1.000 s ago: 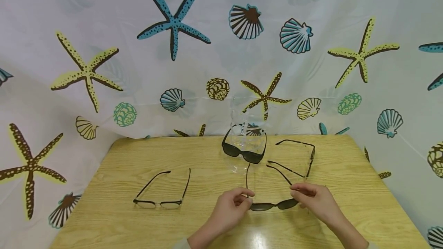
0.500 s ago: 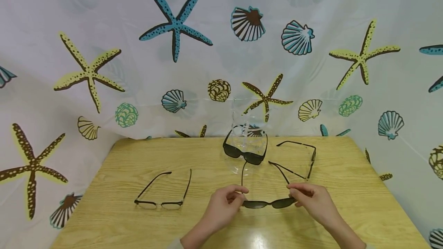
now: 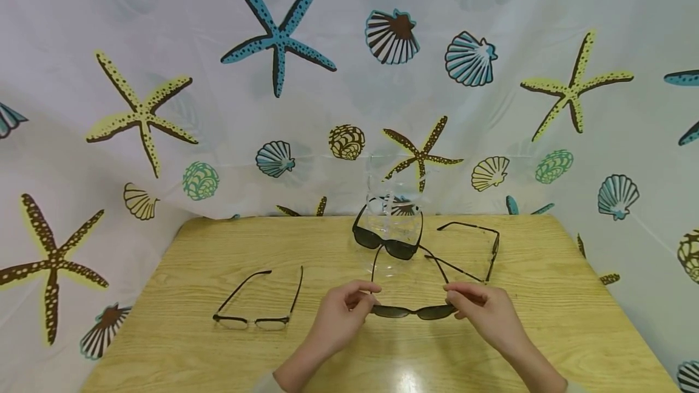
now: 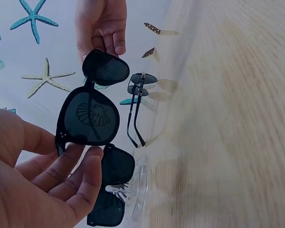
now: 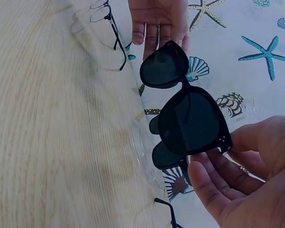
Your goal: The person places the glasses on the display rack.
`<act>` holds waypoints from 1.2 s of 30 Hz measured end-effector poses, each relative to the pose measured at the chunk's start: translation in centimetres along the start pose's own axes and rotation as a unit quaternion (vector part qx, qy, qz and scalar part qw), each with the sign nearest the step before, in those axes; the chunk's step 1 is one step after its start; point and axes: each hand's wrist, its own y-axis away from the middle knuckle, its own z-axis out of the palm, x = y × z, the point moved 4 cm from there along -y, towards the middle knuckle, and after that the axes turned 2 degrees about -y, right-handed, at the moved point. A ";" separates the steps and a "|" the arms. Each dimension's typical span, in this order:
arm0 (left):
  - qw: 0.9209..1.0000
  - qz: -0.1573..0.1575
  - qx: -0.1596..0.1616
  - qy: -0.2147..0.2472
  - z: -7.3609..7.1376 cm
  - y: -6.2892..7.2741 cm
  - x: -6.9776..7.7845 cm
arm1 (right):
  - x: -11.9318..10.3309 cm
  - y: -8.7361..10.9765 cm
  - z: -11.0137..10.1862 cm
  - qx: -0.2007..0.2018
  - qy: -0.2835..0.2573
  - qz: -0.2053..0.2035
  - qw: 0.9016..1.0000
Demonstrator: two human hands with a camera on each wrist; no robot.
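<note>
Black sunglasses (image 3: 434, 312) with dark lenses are held up over the table by both hands, temples unfolded and pointing away. My left hand (image 3: 341, 313) pinches them at the left hinge corner; my right hand (image 3: 488, 314) pinches the right one. The left wrist view shows the front of these sunglasses (image 4: 90, 116), with small dots near the hinge. Just beyond the temple tips, a second pair of black sunglasses (image 3: 400, 249) sits on a clear plastic display stand (image 3: 386, 223). In the right wrist view that stand (image 5: 145, 152) is partly hidden behind the held sunglasses.
Clear-lensed eyeglasses (image 3: 251, 322) with dark browline frames lie at the left, temples unfolded. To the right of the stand lie thin-framed dark glasses (image 3: 494, 247), turned sideways. A patterned curtain (image 3: 306, 108) closes off the back and sides of the wooden table (image 3: 164, 356).
Both hands have shifted left and slightly forward with the sunglasses, bringing the temple tips toward the stand. The other glasses have stayed where they were.
</note>
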 end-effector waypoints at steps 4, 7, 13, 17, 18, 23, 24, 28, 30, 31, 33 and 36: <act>1.000 0.003 0.011 -0.002 -0.5 -0.1 0.1 | -0.4 -0.2 0.3 0.004 -0.002 -0.004 1.000; 1.000 0.007 0.020 -0.006 -0.8 -0.3 0.2 | -0.6 -0.3 0.6 0.005 -0.005 -0.007 1.000; 0.999 0.011 0.032 -0.019 -1.4 -0.8 0.3 | -1.0 -0.5 1.2 0.010 -0.010 -0.010 1.000; 0.999 0.007 0.038 -0.017 -1.9 -0.9 0.5 | -1.3 -0.6 1.6 0.010 -0.017 -0.011 1.000; 0.999 0.005 0.040 -0.017 -2.0 -0.9 0.5 | -1.4 -0.7 1.7 0.009 -0.018 -0.013 1.000; 0.998 0.001 0.054 -0.009 -2.6 -0.9 0.7 | -1.9 -0.9 2.0 0.007 -0.016 -0.020 1.000; 0.998 0.002 0.057 -0.007 -2.8 -1.0 0.7 | -2.0 -1.0 2.1 0.008 -0.015 -0.019 1.000; 0.998 0.003 0.059 0.003 -3.3 -1.2 0.9 | -2.2 -1.3 2.4 0.014 -0.013 -0.021 1.000; 0.998 0.004 0.061 0.001 -3.5 -1.4 0.9 | -2.4 -1.4 2.6 0.016 -0.014 -0.029 0.999; 0.998 0.004 0.062 -0.003 -3.7 -1.5 0.9 | -2.5 -1.5 2.6 0.017 -0.016 -0.031 0.999; 0.998 0.005 0.066 -0.014 -3.9 -1.8 0.9 | -2.5 -1.6 2.8 0.019 -0.022 -0.033 0.999; 0.997 0.011 0.073 -0.028 -4.1 -2.2 0.7 | -2.6 -1.8 3.1 0.020 -0.029 -0.032 0.999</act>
